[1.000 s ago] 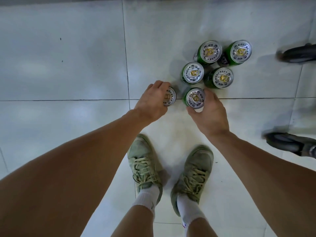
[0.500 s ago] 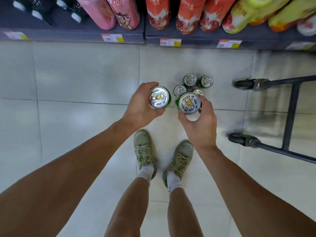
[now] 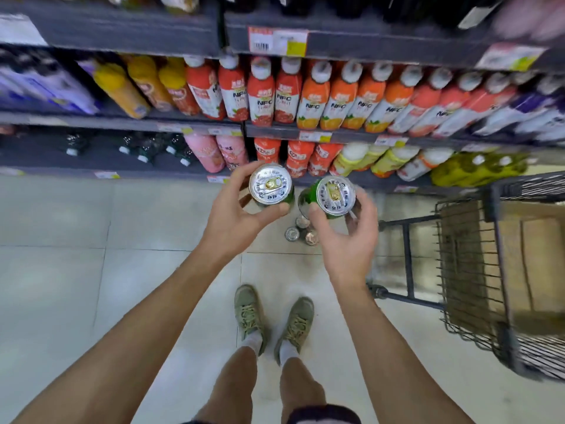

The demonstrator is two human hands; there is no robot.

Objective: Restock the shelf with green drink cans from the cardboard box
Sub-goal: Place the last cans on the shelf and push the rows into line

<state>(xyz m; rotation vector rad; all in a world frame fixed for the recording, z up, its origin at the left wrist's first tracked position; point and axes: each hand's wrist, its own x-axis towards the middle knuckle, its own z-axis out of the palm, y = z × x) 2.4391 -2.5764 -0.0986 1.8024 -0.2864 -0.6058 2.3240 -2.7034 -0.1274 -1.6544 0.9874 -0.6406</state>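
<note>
Your left hand (image 3: 235, 221) grips one green can (image 3: 270, 185) and your right hand (image 3: 348, 240) grips another can (image 3: 334, 195), both in front of the shelf (image 3: 351, 45). Loose fingers could drop one onto the cans on the floor (image 3: 301, 232).

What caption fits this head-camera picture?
Left hand and right hand each hold a green can before the drinks shelf.

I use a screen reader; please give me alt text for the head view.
A person's left hand and right hand each hold a green can, tops up, before drink shelves; more cans stand on the floor, a cart at right.
</note>
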